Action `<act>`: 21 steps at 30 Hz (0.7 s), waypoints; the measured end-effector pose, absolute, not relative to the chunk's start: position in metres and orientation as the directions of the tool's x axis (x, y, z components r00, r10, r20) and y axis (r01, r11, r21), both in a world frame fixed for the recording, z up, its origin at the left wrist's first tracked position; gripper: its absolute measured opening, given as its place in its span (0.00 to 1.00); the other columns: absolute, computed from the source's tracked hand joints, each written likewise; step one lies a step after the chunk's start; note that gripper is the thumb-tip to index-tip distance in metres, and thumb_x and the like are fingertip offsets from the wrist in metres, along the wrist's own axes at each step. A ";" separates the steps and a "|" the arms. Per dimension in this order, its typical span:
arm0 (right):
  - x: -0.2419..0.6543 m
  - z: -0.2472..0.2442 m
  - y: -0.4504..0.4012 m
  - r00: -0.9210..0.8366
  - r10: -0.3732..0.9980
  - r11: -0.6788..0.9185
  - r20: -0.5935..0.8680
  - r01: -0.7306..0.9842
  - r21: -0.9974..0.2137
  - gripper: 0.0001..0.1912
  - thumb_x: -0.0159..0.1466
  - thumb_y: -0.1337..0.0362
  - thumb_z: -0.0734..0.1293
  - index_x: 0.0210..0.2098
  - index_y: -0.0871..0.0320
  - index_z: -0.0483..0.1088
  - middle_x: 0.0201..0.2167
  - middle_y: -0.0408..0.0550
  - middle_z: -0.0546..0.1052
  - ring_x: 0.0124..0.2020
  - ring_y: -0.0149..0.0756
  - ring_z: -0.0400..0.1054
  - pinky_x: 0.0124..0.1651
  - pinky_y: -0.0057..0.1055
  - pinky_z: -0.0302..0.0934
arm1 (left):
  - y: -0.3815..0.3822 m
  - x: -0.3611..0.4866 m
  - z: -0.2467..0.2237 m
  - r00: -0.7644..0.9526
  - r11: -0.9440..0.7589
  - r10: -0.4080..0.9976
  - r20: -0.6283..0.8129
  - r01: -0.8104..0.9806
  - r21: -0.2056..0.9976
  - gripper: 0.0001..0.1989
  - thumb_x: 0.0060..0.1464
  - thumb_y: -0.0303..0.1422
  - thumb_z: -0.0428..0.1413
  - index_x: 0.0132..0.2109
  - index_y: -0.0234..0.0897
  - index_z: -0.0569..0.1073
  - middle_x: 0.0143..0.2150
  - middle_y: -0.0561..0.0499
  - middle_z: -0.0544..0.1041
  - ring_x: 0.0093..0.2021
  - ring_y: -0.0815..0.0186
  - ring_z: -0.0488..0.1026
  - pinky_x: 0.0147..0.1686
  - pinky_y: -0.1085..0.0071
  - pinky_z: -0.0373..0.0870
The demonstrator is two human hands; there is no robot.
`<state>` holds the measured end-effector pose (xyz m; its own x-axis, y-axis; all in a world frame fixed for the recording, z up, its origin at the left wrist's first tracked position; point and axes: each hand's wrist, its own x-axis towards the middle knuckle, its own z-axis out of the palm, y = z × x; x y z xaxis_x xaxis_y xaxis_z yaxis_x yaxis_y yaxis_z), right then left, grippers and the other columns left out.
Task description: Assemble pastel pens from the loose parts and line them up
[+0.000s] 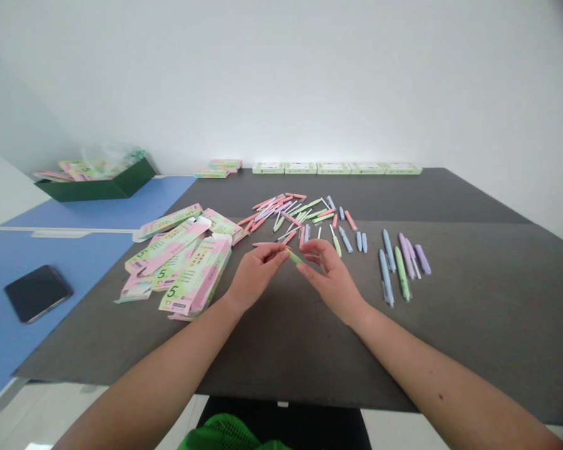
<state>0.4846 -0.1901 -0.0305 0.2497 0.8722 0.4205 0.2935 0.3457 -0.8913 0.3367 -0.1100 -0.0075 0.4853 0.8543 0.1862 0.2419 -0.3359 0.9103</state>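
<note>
A light green pen piece [293, 256] is pinched between the thumb and fingertips of my left hand [261, 269]. Beside its other end, the thumb of my right hand [331, 275] touches or nearly touches it. The fingers of that hand are curved, with a gap between them and the thumb. Just beyond both hands lies a loose pile of pink, green, blue and purple pen parts [281, 209], with thin white refills among them. To the right of my right hand, several pens [398, 269] in blue, green and purple lie side by side.
Opened pink-and-green cartons [187, 269] are heaped at left. A row of flat boxes [338, 168] lines the wall, with a small stack of boxes [219, 167] beside it. On the blue surface are a dark phone [38, 292] and a green bin [98, 187] holding packaging.
</note>
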 end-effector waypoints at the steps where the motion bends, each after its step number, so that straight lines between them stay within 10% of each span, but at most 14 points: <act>1: 0.486 -0.033 -0.188 0.260 0.894 0.289 0.366 0.291 -0.912 0.19 0.58 0.61 0.66 0.48 0.55 0.62 0.44 0.50 0.70 0.46 0.35 0.66 0.50 0.35 0.60 | -0.110 0.337 -0.009 0.487 -0.345 0.852 0.191 0.250 0.905 0.16 0.51 0.41 0.54 0.42 0.36 0.76 0.35 0.50 0.76 0.36 0.65 0.70 0.39 0.70 0.65; 5: 0.488 -0.034 -0.183 0.111 0.977 0.128 0.180 0.367 -0.921 0.12 0.62 0.57 0.60 0.38 0.58 0.68 0.31 0.45 0.73 0.34 0.33 0.67 0.40 0.31 0.60 | -0.113 0.340 -0.012 0.515 -0.288 0.840 0.172 0.155 0.945 0.14 0.51 0.39 0.55 0.41 0.36 0.77 0.31 0.52 0.72 0.32 0.68 0.66 0.35 0.72 0.63; 12: 0.489 -0.024 -0.185 0.237 0.961 0.101 0.145 0.187 -0.977 0.13 0.62 0.54 0.60 0.32 0.58 0.68 0.27 0.43 0.72 0.30 0.31 0.65 0.37 0.29 0.58 | -0.112 0.343 -0.010 0.687 0.482 0.718 -0.107 -0.381 0.789 0.15 0.55 0.31 0.49 0.47 0.31 0.74 0.24 0.57 0.56 0.20 0.77 0.52 0.21 0.79 0.56; 21: 0.517 -0.024 -0.181 0.595 0.801 0.032 0.073 0.080 -0.996 0.09 0.55 0.58 0.64 0.32 0.58 0.67 0.21 0.39 0.63 0.23 0.29 0.57 0.29 0.28 0.53 | -0.106 0.349 -0.026 0.600 0.461 0.776 -0.196 -0.325 0.826 0.16 0.52 0.26 0.55 0.50 0.36 0.69 0.30 0.55 0.68 0.27 0.77 0.67 0.30 0.79 0.67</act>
<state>0.5167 -0.1808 -0.0237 0.5947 0.8006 0.0735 0.0804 0.0317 -0.9963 0.3485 -0.1065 -0.0255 0.6000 0.7755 -0.1964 -0.3251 0.4607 0.8258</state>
